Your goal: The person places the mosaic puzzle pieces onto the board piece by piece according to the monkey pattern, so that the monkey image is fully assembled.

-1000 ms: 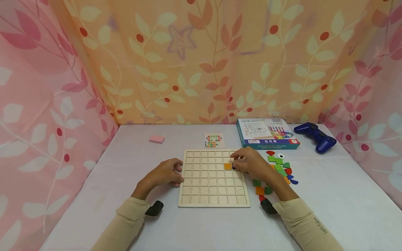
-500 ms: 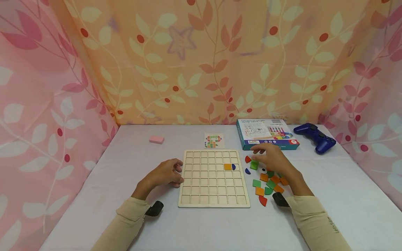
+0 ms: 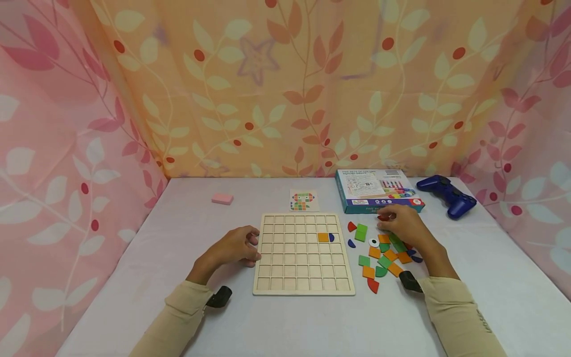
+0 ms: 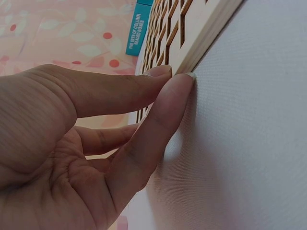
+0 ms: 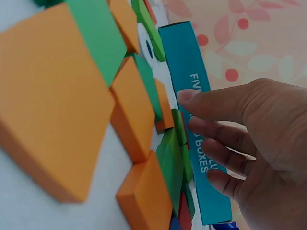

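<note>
My left hand (image 3: 236, 245) grips the left edge of the light wooden grid board (image 3: 296, 271), thumb and forefinger at its rim (image 4: 192, 55) in the left wrist view. On the board sit an orange square (image 3: 323, 237) and, against its right side, a blue half-round piece (image 3: 331, 237). My right hand (image 3: 403, 225) hovers over the loose pieces at the right, near a red piece (image 3: 384, 217) by its fingertips. In the right wrist view the right hand's thumb and fingers (image 5: 223, 136) stand apart with nothing visible between them; the hand hides some pieces in the head view.
A picture card (image 3: 305, 200) lies behind the board, with a pink block (image 3: 222, 199) to its left. A flat box (image 3: 379, 191) and a blue game controller (image 3: 447, 195) lie at the back right. Loose orange squares (image 3: 374, 253) and a round eye piece (image 3: 373, 242) lie right of the board.
My right hand has left the blue half-round piece on the board and moved right, over the loose pieces, then farther right. My left hand has stayed at the board's edge.
</note>
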Demonstrator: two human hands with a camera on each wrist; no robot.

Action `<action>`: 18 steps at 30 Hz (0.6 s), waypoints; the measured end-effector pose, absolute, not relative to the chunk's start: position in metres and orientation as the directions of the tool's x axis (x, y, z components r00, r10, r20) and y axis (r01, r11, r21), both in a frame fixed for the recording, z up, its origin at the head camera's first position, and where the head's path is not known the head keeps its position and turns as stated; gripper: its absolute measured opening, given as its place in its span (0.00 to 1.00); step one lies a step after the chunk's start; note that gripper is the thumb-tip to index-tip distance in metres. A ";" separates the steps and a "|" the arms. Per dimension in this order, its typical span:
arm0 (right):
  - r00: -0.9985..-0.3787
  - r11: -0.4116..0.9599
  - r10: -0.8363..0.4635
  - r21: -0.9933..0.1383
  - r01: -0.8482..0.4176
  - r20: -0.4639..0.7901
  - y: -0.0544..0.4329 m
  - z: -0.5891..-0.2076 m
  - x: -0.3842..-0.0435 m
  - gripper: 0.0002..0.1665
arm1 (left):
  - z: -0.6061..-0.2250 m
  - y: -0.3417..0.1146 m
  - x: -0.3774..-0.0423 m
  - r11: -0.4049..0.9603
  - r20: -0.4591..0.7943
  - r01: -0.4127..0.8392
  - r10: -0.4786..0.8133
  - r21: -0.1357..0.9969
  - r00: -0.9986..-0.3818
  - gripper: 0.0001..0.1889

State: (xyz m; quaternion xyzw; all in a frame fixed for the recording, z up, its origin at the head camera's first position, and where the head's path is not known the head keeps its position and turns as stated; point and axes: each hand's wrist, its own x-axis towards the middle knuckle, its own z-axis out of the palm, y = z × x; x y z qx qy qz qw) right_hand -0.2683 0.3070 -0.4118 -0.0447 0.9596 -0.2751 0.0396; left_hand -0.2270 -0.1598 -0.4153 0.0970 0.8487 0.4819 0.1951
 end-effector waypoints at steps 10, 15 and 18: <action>-0.994 0.867 -0.081 -0.497 -0.035 -0.073 0.313 -0.416 -0.271 0.29 | -0.416 -0.161 -0.226 0.504 -0.238 -0.029 0.357 0.863 -0.903 0.34; -0.993 0.869 -0.082 -0.493 -0.032 -0.080 0.315 -0.416 -0.273 0.29 | -0.415 -0.161 -0.226 0.495 -0.238 -0.032 0.359 0.868 -0.903 0.33; -0.994 0.872 -0.079 -0.489 -0.030 -0.081 0.315 -0.416 -0.273 0.29 | -0.415 -0.161 -0.226 0.495 -0.236 -0.029 0.361 0.868 -0.902 0.34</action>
